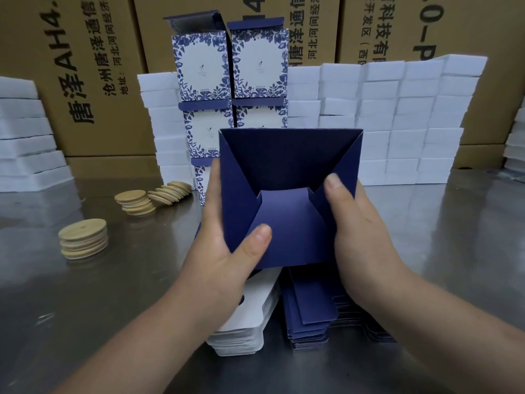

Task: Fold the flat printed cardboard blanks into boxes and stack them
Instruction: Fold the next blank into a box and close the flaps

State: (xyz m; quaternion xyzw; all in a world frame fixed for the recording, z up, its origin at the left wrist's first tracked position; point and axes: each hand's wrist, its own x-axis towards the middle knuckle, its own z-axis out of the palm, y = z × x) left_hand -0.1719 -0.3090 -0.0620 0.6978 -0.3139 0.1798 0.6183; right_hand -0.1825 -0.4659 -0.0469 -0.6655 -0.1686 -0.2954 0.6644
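Note:
I hold a dark blue cardboard box in front of me, its folded bottom flaps facing me. My left hand grips its left side, thumb pressed on the lower flap. My right hand grips the right side, thumb on the right flap. Below the box lies a pile of flat dark blue blanks. Behind it stand two columns of folded blue-and-white floral boxes, stacked on one another with their top lids open.
A stack of flat white inserts lies beside the blanks. Piles of round wooden discs and more discs sit at left on the steel table. White foam blocks and brown cartons line the back.

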